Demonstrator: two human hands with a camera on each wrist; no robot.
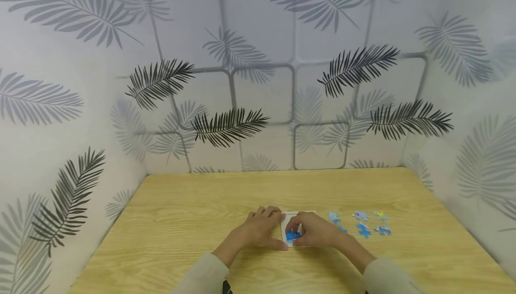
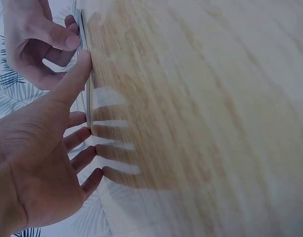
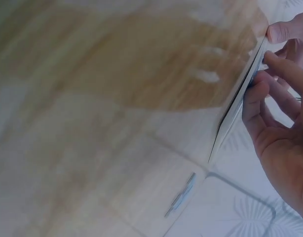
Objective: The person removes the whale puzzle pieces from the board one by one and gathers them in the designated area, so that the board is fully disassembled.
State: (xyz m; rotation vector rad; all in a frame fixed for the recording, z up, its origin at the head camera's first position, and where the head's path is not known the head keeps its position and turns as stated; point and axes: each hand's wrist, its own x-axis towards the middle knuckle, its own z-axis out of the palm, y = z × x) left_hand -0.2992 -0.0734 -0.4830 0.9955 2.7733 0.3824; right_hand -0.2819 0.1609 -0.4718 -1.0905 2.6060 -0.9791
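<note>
A small white-rimmed puzzle board [image 1: 284,230] lies flat on the table, with blue puzzle pieces in its near left part. My left hand [image 1: 262,227] rests along the board's left side, fingers spread on the tabletop and thumb at the near left corner. Over the board, my right hand [image 1: 318,230] bends its fingers and thumb onto a blue puzzle piece [image 1: 293,235], pinching it close to the board's surface. That hand covers much of the board's right half. In the left wrist view, the thin board edge [image 2: 89,106] shows beside the left fingertips.
Several loose puzzle pieces lie right of the board in two rough rows, among them a blue piece [image 1: 363,230] and a yellow-marked piece [image 1: 380,214]. The wooden table [image 1: 193,204] meets a leaf-patterned wall [image 1: 266,150] at its far edge.
</note>
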